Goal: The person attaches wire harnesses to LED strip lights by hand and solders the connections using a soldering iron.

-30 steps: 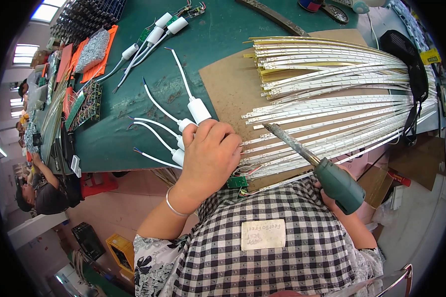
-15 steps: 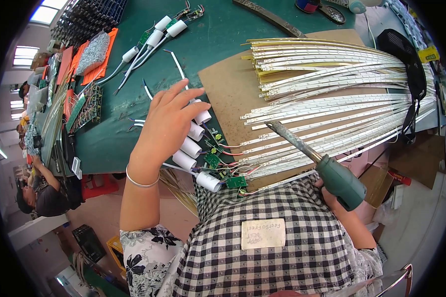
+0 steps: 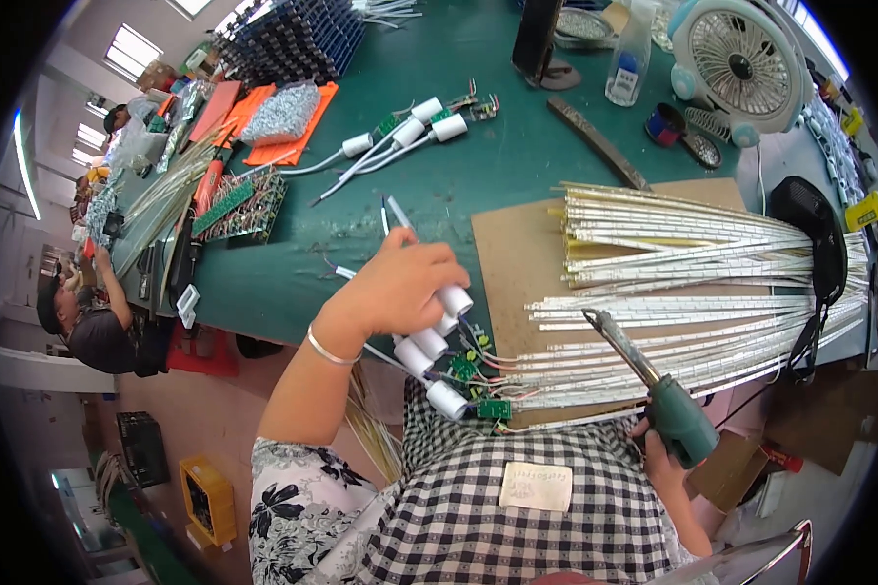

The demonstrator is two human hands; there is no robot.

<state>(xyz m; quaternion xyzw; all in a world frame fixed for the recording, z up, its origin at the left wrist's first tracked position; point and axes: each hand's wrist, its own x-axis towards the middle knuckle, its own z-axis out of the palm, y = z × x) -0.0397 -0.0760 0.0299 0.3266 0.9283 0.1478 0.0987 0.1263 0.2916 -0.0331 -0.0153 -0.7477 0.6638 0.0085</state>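
Observation:
My left hand [image 3: 405, 283] is closed over the row of white cylindrical caps [image 3: 446, 401], its fingers around the topmost white cap [image 3: 453, 299]. Wires lead from the caps to small green circuit boards [image 3: 495, 409]. Thin red and white wires join those boards to a fan of long white LED strips [image 3: 634, 361]. In my right hand [image 3: 661, 458], partly hidden by the handle, is a soldering iron [image 3: 681, 414] with a green grip. Its bare metal tip points up and left over the strips, apart from the boards.
Brown cardboard [image 3: 517, 253] lies under the strips. More wired white caps [image 3: 410, 132] rest farther back on the green table [image 3: 312, 224]. A dark curved bar [image 3: 598, 144], a clear bottle [image 3: 631, 58] and a fan [image 3: 739, 66] stand or lie behind. Another person [image 3: 93, 327] works at far left.
My left hand has come down onto the caps and its fingers have curled in. The view has tilted toward the far table. The soldering iron stays in my right hand.

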